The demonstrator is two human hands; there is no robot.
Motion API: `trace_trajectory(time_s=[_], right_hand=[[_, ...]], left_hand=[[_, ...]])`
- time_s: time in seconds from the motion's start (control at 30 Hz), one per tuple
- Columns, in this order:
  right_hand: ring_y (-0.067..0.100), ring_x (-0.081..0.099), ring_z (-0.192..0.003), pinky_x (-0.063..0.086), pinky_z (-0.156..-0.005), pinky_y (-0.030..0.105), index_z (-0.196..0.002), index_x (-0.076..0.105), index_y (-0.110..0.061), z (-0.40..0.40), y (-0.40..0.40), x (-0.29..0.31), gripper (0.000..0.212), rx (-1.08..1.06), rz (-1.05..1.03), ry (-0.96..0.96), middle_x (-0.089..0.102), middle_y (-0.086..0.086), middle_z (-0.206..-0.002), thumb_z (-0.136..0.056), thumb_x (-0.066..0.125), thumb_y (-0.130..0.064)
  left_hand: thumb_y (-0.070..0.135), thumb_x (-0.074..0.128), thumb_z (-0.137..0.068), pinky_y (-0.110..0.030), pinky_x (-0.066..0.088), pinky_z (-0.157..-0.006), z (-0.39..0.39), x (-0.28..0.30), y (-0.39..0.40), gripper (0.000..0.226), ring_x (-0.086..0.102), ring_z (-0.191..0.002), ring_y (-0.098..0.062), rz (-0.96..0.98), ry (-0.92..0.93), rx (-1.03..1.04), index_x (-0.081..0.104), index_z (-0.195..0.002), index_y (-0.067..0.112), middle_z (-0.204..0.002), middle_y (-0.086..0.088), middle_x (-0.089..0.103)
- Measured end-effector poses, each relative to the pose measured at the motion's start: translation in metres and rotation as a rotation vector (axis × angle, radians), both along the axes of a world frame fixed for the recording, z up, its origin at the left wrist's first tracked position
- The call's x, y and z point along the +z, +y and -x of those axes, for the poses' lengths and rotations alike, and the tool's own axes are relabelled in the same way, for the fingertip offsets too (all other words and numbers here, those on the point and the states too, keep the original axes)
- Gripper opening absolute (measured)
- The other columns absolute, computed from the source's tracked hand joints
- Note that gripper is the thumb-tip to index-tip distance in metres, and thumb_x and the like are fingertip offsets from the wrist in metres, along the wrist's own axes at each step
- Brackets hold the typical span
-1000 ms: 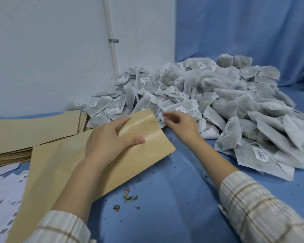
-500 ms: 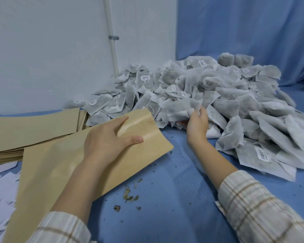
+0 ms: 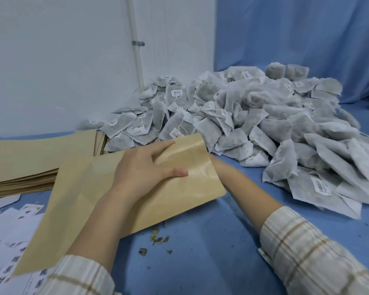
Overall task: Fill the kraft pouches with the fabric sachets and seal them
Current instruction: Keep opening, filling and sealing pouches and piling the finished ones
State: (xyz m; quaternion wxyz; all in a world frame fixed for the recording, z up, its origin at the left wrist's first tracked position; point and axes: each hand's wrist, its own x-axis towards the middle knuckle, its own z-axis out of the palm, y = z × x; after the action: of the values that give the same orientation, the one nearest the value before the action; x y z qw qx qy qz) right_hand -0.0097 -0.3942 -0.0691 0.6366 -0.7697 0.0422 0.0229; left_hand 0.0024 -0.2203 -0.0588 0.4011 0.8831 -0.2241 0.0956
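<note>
Gone behind tan kraft pouch since reaching grey fabric sachet heap: right hand, grip hidden, cannot tell. Left hand pinching pouch mouth. Barcode labels unreadable.

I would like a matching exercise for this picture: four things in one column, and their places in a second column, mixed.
Things:
1. kraft pouch
2. pile of sachets
3. stack of pouches
4. herb crumbs

Places:
A. far left on the table
B. on the blue cloth, near the front
C. in the left hand
D. right, along the blue curtain

Pairs: 1-C, 2-D, 3-A, 4-B
</note>
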Motion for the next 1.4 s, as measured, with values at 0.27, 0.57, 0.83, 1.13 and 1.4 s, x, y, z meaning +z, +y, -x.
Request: trace_trajectory(time_s=[0.27,0.57,0.83,1.13,1.4], right_hand=[[0.018,0.046,-0.115,0.036,-0.1,0.029,-0.112,0.064,-0.031,-0.032,-0.036,-0.013,0.023,-0.543,0.681,-0.431,0.052,0.009,-0.13,-0.093,0.05,-0.028],[0.033,0.045,-0.12,0.036,-0.1,0.045,-0.145,0.02,-0.011,-0.043,-0.043,-0.029,0.064,-0.577,0.846,-0.457,0.051,0.019,-0.126,-0.093,0.042,-0.042],[0.01,0.061,-0.097,0.051,-0.083,0.036,-0.097,0.057,-0.029,-0.014,-0.038,-0.006,0.018,-0.74,-0.342,-0.485,0.063,-0.003,-0.108,-0.08,0.065,-0.027],[0.001,0.049,-0.047,0.035,-0.038,0.006,-0.07,0.051,-0.021,-0.006,0.003,0.001,0.03,0.038,0.137,-0.013,0.051,-0.005,-0.063,-0.097,0.042,-0.012],[0.013,0.049,-0.09,0.04,-0.081,0.027,-0.105,0.065,-0.027,-0.022,-0.011,-0.013,0.021,-0.375,0.332,-0.504,0.057,-0.003,-0.099,-0.088,0.056,-0.018]], left_hand=[[0.07,0.073,-0.051,-0.027,0.036,-0.079,-0.009,-0.005,0.013,0.081,0.05,-0.115,-0.012,-0.034,-0.02,0.179,0.054,-0.125,0.048,-0.123,0.014,0.061],[0.073,0.072,-0.049,-0.029,0.04,-0.081,-0.014,-0.007,0.018,0.082,0.052,-0.114,-0.013,-0.038,-0.003,0.184,0.054,-0.125,0.048,-0.123,0.015,0.061],[0.08,0.065,-0.041,-0.033,0.044,-0.086,-0.012,-0.001,0.022,0.09,0.053,-0.11,-0.015,-0.015,0.005,0.196,0.055,-0.124,0.048,-0.116,0.012,0.063],[0.078,0.067,-0.033,-0.028,0.042,-0.082,-0.006,0.001,0.011,0.087,0.052,-0.105,-0.006,-0.003,-0.024,0.115,0.058,-0.117,0.054,-0.113,0.019,0.065],[0.074,0.072,-0.047,-0.032,0.047,-0.081,-0.014,0.002,0.029,0.067,0.054,-0.1,-0.01,0.008,-0.039,0.162,0.058,-0.11,0.058,-0.098,0.021,0.065]])
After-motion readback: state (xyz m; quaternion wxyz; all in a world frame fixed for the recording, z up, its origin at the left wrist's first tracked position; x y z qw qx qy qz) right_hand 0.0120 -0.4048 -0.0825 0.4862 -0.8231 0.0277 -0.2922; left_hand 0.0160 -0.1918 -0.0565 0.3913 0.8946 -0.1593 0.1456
